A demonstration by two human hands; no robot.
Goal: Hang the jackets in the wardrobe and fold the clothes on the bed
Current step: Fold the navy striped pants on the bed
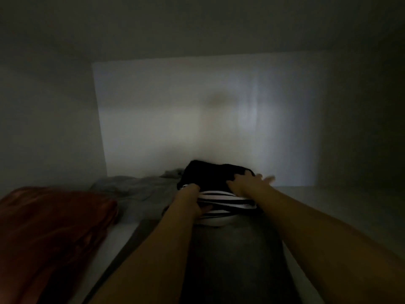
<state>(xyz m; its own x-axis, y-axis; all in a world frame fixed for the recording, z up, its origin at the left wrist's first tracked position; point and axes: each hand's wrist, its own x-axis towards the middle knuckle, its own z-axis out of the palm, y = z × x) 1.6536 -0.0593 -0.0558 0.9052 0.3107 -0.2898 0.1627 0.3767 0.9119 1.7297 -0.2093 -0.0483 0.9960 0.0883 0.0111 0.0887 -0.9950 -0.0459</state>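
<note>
Inside a dim white wardrobe compartment, a stack of folded clothes rests on the shelf. A black garment (208,174) lies on top of a black-and-white striped garment (221,207), with a dark grey folded piece (232,260) beneath, nearer to me. My left hand (192,200) grips the left side of the stack, fingers curled into the striped layer. My right hand (247,183) rests flat on the black garment with fingers stretched out; its tips are blurred.
A rust-red fabric bundle (50,227) fills the shelf's left side. A crumpled light grey garment (135,189) lies behind it, left of the stack. The white back wall (197,117) and side walls enclose the shelf (339,211).
</note>
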